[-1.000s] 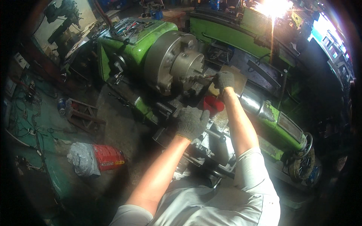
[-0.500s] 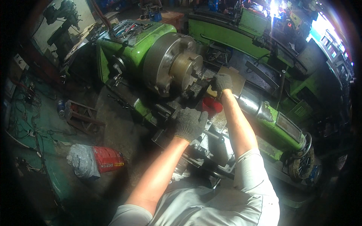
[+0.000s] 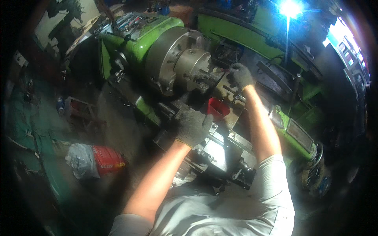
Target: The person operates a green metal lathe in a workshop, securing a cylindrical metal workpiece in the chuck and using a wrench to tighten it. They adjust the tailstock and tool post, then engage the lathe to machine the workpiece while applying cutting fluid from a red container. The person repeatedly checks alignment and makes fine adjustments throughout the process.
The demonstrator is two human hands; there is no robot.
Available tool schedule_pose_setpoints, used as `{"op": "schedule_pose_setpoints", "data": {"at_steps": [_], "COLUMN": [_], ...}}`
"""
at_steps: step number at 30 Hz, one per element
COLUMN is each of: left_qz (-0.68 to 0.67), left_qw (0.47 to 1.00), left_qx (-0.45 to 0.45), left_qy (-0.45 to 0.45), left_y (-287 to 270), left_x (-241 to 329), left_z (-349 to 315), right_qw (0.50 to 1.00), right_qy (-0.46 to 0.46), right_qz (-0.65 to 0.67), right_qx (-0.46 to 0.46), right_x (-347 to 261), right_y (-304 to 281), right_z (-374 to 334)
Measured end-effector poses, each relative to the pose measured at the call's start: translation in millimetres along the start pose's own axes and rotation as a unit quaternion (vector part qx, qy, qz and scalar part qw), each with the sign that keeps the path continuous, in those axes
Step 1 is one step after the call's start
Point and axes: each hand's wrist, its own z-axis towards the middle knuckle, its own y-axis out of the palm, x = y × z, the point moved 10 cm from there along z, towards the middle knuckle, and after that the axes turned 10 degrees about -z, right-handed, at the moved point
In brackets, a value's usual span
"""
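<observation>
A green lathe [image 3: 157, 37] with a big grey chuck [image 3: 177, 59] fills the middle of the view. My left hand [image 3: 192, 125], in a grey knit glove, rests palm down on the lathe carriage [image 3: 220, 151], fingers closed over a part I cannot make out. My right hand [image 3: 241, 75], also gloved, reaches to the tool post [image 3: 226, 92] just right of the chuck and grips something there. A red cup [image 3: 217, 109] stands on the carriage between my two hands.
A red and white bag [image 3: 96, 160] lies on the floor at the left. Tools lie on top of the headstock [image 3: 128, 19]. A second green machine [image 3: 244, 33] stands behind. A bright lamp [image 3: 290, 8] glares at the top. A handwheel [image 3: 315, 173] is at the right.
Both hands stay on the lathe in nearly the same places. The view has shifted slightly and the lamp glare has grown bluer.
</observation>
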Motion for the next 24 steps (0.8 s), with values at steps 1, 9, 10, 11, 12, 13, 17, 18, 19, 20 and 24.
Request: {"op": "schedule_pose_setpoints", "data": {"at_steps": [1,9,10,11,12,13,17,18,19,20,24], "left_qz": [0.002,-0.071,-0.075,-0.08,-0.074,-0.065,-0.068,-0.075,-0.054,-0.037,-0.021], "left_qw": [1.0,0.995,0.994,0.993,0.992,0.994,0.993,0.991,0.994,0.996,0.995], "left_qx": [-0.001,-0.01,-0.025,-0.04,-0.051,-0.056,-0.061,-0.054,-0.055,-0.057,-0.085], "left_qy": [0.005,-0.063,-0.07,-0.076,-0.086,-0.069,-0.076,-0.097,-0.08,-0.059,-0.038], "left_y": [-0.1,-17.2,-12.6,-7.5,-5.6,-3.4,-1.7,-5.6,-4.9,-2.6,1.1], "left_x": [-2.0,7.7,8.6,9.3,5.0,4.0,0.6,-1.6,-0.2,1.0,3.2], "left_z": [-1.9,8.8,10.4,12.2,12.4,10.9,9.2,10.2,8.1,5.5,7.7], "right_qw": [1.0,0.869,0.726,0.559,0.642,0.717,0.834,0.823,0.809,0.826,0.882], "right_qy": [0.004,-0.072,-0.194,-0.341,-0.294,-0.241,-0.115,-0.178,-0.237,-0.264,-0.225], "right_qz": [0.0,-0.448,-0.598,-0.688,-0.633,-0.571,-0.411,-0.425,-0.438,-0.393,-0.266], "right_qx": [-0.031,-0.198,-0.279,-0.312,-0.317,-0.319,-0.349,-0.332,-0.311,-0.306,-0.317], "right_x": [-9.0,59.0,81.1,102.7,105.2,110.7,95.4,56.9,25.8,18.7,15.2], "right_y": [-10.6,-52.7,-36.4,-26.6,-19.3,-15.6,44.2,67.8,82.1,86.5,79.8], "right_z": [0.8,70.0,68.6,60.8,74.3,85.0,100.8,86.3,72.9,73.3,90.4]}}
